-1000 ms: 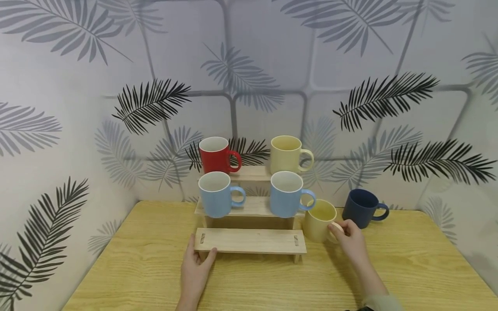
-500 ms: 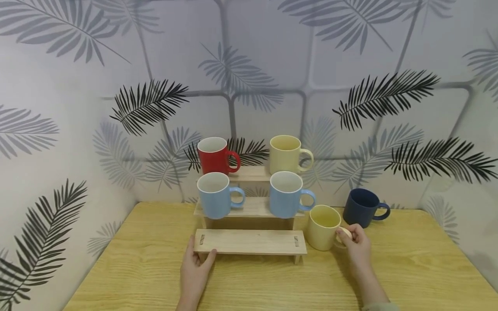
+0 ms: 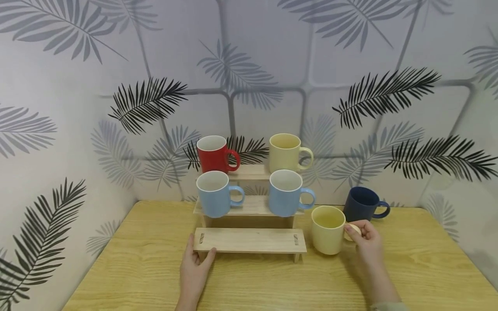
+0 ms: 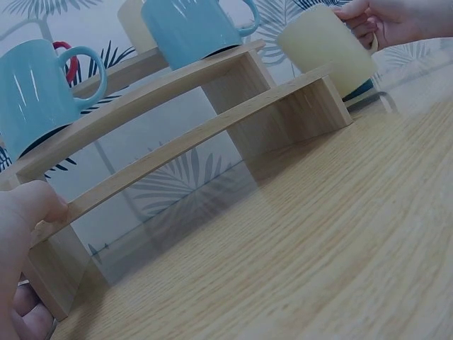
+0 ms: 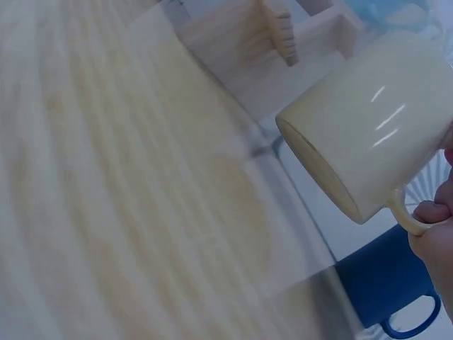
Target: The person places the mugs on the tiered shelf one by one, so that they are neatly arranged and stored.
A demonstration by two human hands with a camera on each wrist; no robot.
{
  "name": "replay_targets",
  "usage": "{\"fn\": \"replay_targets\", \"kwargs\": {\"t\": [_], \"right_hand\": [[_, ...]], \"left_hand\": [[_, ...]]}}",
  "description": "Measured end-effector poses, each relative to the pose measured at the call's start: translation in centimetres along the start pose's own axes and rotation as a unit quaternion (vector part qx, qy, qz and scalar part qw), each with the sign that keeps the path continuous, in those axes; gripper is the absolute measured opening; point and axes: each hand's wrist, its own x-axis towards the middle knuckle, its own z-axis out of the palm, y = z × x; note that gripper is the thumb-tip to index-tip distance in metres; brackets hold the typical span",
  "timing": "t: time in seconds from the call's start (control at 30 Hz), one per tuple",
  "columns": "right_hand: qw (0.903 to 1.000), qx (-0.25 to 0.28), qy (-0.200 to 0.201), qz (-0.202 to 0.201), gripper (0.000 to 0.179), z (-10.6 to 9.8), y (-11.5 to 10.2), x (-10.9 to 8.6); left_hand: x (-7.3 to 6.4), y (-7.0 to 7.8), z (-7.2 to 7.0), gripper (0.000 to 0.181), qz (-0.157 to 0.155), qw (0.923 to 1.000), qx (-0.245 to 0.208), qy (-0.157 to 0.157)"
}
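Observation:
A pale yellow mug (image 3: 327,233) hangs just right of the wooden tiered rack (image 3: 250,240), its underside showing in the right wrist view. My right hand (image 3: 369,244) pinches this mug by its handle. At the rack's left end, my left hand (image 3: 193,270) grips the lowest step, thumb over the front edge; some of its fingers are hidden in the head view. That lowest step is bare. Two light blue mugs, a left one (image 3: 215,196) and a right one (image 3: 285,196), stand on the middle step. Above them are a red mug (image 3: 213,155) and another yellow mug (image 3: 284,153).
A dark blue mug (image 3: 362,204) stands on the wooden table (image 3: 155,259) at the back right, behind the right hand. Leaf-patterned wall covering (image 3: 249,65) rises along the table's back edge and sides.
My right hand has moved the held yellow mug to the right and toward me, away from beside the rack. The left hand has kept its grip on the rack.

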Motion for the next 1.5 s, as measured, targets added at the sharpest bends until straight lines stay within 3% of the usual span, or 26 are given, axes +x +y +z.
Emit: {"fn": "replay_targets", "kwargs": {"t": [0.17,0.3,0.43,0.77,1.03,1.23,1.5], "right_hand": [[0.9941,0.086,-0.056,-0.037,0.019,-0.7,-1.1,0.2],[0.9729,0.170,-0.142,-0.066,0.015,-1.0,-1.9,0.5],[0.9541,0.203,-0.205,-0.082,0.021,-1.0,-2.8,0.6],[0.9399,0.223,-0.241,-0.093,0.025,2.3,-5.1,-0.2],[0.9520,0.207,-0.215,-0.068,0.021,6.8,-4.7,-2.3],[0.9471,0.237,-0.208,-0.061,0.021,11.2,-3.2,-2.9],[0.9630,0.197,-0.183,-0.012,0.029,16.2,-0.6,-3.9]], "left_hand": [[0.1,-0.2,0.1,0.096,0.004,1.0000,-0.005,0.002],[0.2,-0.3,0.1,0.096,0.006,1.0000,-0.002,0.003],[0.2,-0.2,0.1,0.095,0.003,1.0000,-0.006,0.002],[0.2,0.0,0.0,0.094,0.003,1.0000,-0.007,0.006],[0.3,-0.1,0.0,0.094,0.009,0.9999,-0.009,0.001],[0.2,0.0,-0.1,0.095,-0.002,1.0000,-0.009,-0.003],[0.1,-0.1,-0.2,0.094,0.014,0.9997,-0.021,-0.004]]}}
